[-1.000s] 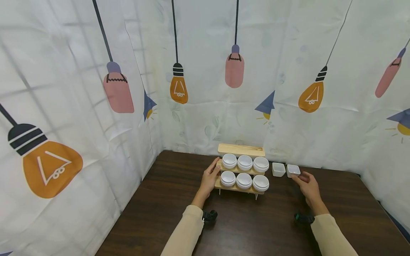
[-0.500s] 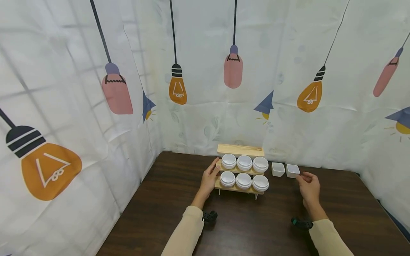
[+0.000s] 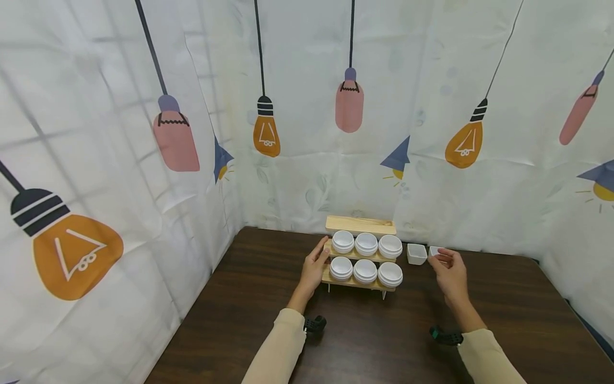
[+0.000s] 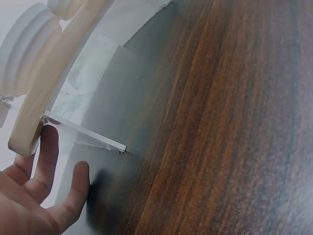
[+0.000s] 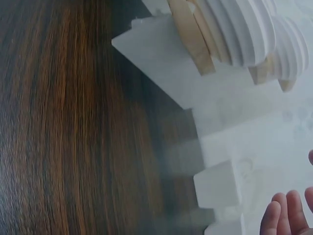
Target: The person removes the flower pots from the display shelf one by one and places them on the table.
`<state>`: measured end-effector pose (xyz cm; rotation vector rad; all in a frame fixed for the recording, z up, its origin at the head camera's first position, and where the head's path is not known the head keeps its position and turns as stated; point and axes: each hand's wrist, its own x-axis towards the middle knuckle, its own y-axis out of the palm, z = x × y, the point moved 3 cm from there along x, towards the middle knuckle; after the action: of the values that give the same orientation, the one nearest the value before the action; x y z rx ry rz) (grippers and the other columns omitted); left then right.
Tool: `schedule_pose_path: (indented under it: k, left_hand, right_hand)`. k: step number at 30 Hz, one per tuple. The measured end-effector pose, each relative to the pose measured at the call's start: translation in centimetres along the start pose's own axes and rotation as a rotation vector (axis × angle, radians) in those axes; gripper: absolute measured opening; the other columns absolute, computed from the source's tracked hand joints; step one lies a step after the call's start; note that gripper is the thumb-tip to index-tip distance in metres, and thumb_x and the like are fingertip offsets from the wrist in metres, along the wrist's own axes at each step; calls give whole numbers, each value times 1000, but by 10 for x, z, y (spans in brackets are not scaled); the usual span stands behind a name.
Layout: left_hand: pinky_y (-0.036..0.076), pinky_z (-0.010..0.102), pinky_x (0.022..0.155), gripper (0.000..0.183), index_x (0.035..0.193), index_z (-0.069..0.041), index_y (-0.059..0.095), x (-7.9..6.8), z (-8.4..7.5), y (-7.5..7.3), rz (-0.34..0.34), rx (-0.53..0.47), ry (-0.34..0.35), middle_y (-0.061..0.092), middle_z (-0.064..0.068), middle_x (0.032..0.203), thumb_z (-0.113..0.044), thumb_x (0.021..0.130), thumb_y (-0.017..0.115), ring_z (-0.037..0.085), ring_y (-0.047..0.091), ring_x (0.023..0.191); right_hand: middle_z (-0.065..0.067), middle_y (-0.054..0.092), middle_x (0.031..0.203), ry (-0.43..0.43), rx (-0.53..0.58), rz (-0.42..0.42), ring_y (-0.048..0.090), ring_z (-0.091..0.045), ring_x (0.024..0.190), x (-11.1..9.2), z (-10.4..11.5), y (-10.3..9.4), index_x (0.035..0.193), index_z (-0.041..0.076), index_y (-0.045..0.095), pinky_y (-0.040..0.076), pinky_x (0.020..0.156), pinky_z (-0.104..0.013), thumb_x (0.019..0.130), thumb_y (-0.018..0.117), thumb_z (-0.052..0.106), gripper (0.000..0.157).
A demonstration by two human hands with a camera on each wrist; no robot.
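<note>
My left hand (image 3: 313, 271) grips the left end of a tiered wooden stand (image 3: 361, 225). In the left wrist view its fingers curl at the end of a wooden plank (image 4: 49, 85), above a thin clear leg. Small round white bowls (image 3: 366, 244) fill the lower two tiers, three to a tier; the top tier holds none. To the right of the stand are two square white cups. My right hand (image 3: 451, 274) is at the right cup (image 3: 434, 250) and partly hides it. The right wrist view shows its fingers (image 5: 293, 210) loosely bent, holding nothing. The left cup (image 3: 417, 255) is untouched.
A dark wood-grain table (image 3: 384, 341) carries everything. Behind it hangs a pale curtain (image 3: 297, 186) printed with lamps, close to the table's back edge. A dark band is on each wrist.
My right hand first touched the right cup, drew back slightly to its right, then moved left over its front. The left hand, stand and bowls stay in place.
</note>
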<state>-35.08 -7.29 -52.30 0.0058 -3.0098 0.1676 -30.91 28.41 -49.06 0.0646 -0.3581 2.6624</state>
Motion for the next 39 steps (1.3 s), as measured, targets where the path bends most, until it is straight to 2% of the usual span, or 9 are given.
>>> schedule_pose_path:
  k: [5, 9, 13, 20, 28, 30, 34, 37, 39]
  left_hand:
    - [52, 40, 99, 46, 153, -33, 49, 1, 0, 0, 4, -7, -12, 58, 8, 146, -37, 108, 52, 17, 63, 105]
    - [52, 41, 99, 47, 155, -28, 48, 2, 1, 0, 7, -5, -2, 55, 10, 151, -36, 108, 51, 18, 62, 109]
    - [53, 37, 97, 49, 156, -23, 47, 2, 1, 0, 10, 2, -1, 57, 12, 148, -36, 109, 51, 17, 62, 108]
    - [52, 37, 98, 49, 156, -26, 46, 1, -1, -1, 13, 2, -25, 61, 10, 142, -35, 108, 51, 17, 62, 106]
    - [45, 49, 108, 48, 156, -26, 45, -1, -3, -1, 9, 1, -26, 62, 12, 141, -33, 109, 50, 22, 61, 112]
    - [43, 51, 110, 48, 156, -24, 45, -2, -7, -1, 13, -1, -31, 59, 13, 145, -30, 109, 50, 24, 60, 115]
    - [41, 52, 112, 47, 156, -20, 45, -10, -26, -4, 39, 3, -34, 52, 13, 153, -24, 110, 49, 27, 59, 120]
    - [42, 53, 112, 46, 156, -17, 46, -18, -39, -5, 47, 13, -21, 51, 14, 154, -23, 110, 49, 27, 59, 120]
    - [41, 53, 113, 47, 156, -18, 46, -19, -41, -6, 46, 8, -23, 53, 15, 153, -23, 110, 49, 27, 59, 120]
  right_hand:
    - [-4, 58, 115, -38, -36, 49, 52, 8, 87, -3, 6, 8, 137, 0, 50, 45, 72, -13, 99, 67, 18, 45]
    - [-15, 57, 123, -61, -68, 96, 51, 4, 88, -6, 11, 15, 138, -1, 50, 44, 73, -12, 100, 66, 20, 46]
    - [-18, 56, 127, -82, -87, 140, 51, 1, 91, -10, 19, 20, 139, 0, 49, 44, 75, -13, 101, 65, 20, 46]
    - [-17, 57, 128, -139, -64, 230, 54, 5, 93, -15, 28, 30, 142, -2, 47, 47, 78, -13, 100, 68, 23, 53]
    - [-21, 54, 140, -169, -109, 306, 53, -19, 115, -17, 42, 36, 147, 4, 45, 46, 84, -16, 101, 66, 34, 59]
    - [-22, 53, 141, -169, -106, 321, 52, -25, 119, -17, 45, 39, 147, 4, 45, 45, 85, -16, 101, 67, 34, 60]
    - [-21, 53, 140, -159, -101, 333, 51, -30, 123, -18, 49, 43, 149, 4, 44, 43, 87, -16, 99, 69, 31, 62]
    - [-21, 52, 140, -156, -100, 345, 50, -33, 124, -18, 49, 46, 150, 3, 43, 43, 89, -16, 99, 70, 31, 64]
    - [-21, 51, 141, -151, -94, 357, 50, -35, 126, -17, 49, 48, 151, 3, 42, 42, 90, -16, 98, 71, 30, 65]
